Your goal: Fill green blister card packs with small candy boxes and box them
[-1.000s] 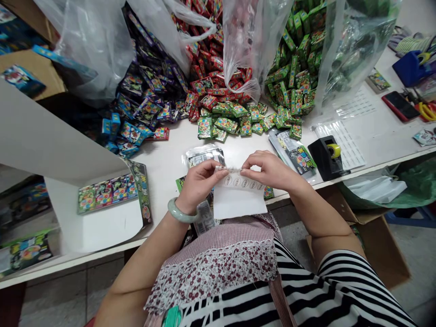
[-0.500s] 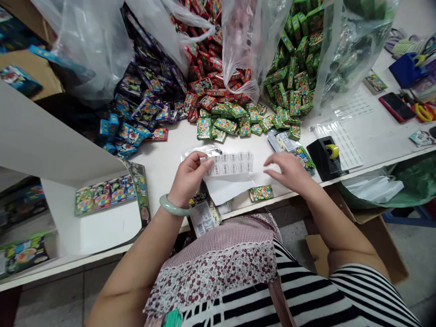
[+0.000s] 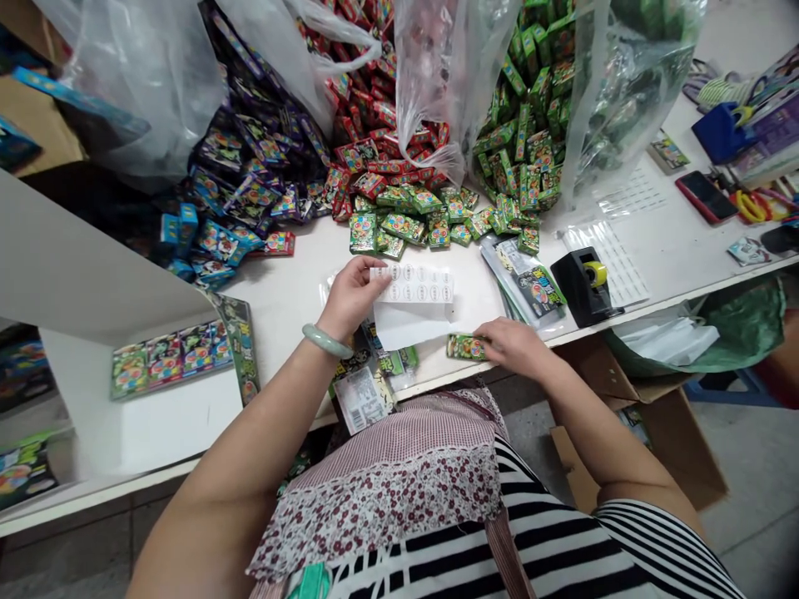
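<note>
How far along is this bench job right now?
Done, it seems: some packets lie in a clear sleeve beside the tape dispenser. In hand: the left hand holds a sheet of round labels, and the right hand rests on a small green packet. Left: large heaps of green packets, red packets and purple packets.
</note>
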Demonstrator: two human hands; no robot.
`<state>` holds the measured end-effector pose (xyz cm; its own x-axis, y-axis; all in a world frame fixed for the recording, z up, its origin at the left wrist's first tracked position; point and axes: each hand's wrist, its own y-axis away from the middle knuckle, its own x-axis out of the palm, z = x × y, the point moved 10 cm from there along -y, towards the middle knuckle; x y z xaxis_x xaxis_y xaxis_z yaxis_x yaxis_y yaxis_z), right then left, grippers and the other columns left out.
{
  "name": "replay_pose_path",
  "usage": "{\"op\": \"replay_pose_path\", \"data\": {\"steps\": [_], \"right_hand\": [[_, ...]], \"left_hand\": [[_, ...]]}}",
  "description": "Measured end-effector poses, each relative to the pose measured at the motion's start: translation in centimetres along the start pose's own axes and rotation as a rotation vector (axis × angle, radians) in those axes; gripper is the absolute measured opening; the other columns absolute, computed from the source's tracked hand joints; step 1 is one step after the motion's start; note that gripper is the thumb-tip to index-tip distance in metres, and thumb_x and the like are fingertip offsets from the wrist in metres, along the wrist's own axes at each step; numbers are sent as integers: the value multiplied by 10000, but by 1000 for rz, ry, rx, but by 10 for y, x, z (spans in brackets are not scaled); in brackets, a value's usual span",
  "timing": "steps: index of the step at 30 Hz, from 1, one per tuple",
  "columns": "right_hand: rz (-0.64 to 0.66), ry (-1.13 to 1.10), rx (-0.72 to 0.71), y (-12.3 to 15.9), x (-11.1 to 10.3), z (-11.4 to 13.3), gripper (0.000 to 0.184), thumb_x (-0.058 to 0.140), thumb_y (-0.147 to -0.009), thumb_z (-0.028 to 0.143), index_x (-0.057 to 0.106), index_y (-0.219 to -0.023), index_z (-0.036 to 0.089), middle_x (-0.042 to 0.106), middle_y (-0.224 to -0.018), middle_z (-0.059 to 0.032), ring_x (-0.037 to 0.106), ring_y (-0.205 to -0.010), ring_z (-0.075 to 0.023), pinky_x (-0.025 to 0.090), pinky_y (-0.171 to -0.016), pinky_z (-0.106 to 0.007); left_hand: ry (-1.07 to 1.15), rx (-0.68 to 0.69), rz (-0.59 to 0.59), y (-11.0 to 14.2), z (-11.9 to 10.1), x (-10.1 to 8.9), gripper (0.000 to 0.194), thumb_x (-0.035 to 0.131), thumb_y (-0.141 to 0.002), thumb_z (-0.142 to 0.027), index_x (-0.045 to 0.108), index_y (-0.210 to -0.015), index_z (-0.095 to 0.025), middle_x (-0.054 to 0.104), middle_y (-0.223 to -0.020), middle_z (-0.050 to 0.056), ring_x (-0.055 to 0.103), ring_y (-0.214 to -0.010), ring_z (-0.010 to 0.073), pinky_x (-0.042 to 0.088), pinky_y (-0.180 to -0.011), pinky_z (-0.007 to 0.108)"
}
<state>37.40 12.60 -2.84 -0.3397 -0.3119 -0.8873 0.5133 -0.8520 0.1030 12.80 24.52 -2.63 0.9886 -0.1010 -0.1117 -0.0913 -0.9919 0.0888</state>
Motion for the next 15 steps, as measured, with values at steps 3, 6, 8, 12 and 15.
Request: {"op": "replay_pose_path", "data": {"steps": [3, 6, 8, 12, 15], "right_hand": [[-75, -48, 27, 7, -23, -12, 358, 657, -878, 257, 618, -1228, 186, 717, -1114, -110, 650, -1044, -266, 522, -895, -405], [20, -31, 6, 3, -5, -4, 418, 738, -817, 255, 620, -1214, 204, 659, -1237, -116, 606, -1138, -287, 502, -961, -444], [12, 2, 100, -3, 11, -6, 395, 738, -802, 220, 625, -1179, 185, 614, -1283, -139, 595, -1134, -297, 499, -962, -458], [-121, -37, 218, -8, 22, -14, 357, 710, -781, 177, 608, -1123, 165, 618, -1207, -157, 583, -1102, -311, 500, -938, -466], [-354, -134, 191, 4, -15, -23, 305, 656, -805, 167, 590, -1099, 212, 664, -1107, -104, 609, -1053, -288, 497, -925, -470]], "left_hand": [[-14, -13, -11, -1, 4, 0, 209, 681, -732, -268, 589, -903, -188, 588, -691, -23, 515, -570, 115, 393, -541, 222], [20, -30, -39, -1, 7, 0, 191, 675, -719, -239, 587, -878, -180, 602, -728, -17, 514, -582, 106, 403, -551, 214], [33, -25, -70, -1, 6, -3, 193, 673, -717, -227, 580, -879, -180, 614, -756, -14, 536, -613, 108, 430, -577, 213], [13, -12, -112, -2, 2, -14, 194, 679, -733, -221, 575, -895, -192, 607, -739, -19, 550, -618, 116, 444, -572, 209], [17, -33, -106, -2, 0, -14, 191, 691, -724, -204, 578, -877, -193, 601, -716, -22, 531, -590, 108, 429, -546, 201]]}}
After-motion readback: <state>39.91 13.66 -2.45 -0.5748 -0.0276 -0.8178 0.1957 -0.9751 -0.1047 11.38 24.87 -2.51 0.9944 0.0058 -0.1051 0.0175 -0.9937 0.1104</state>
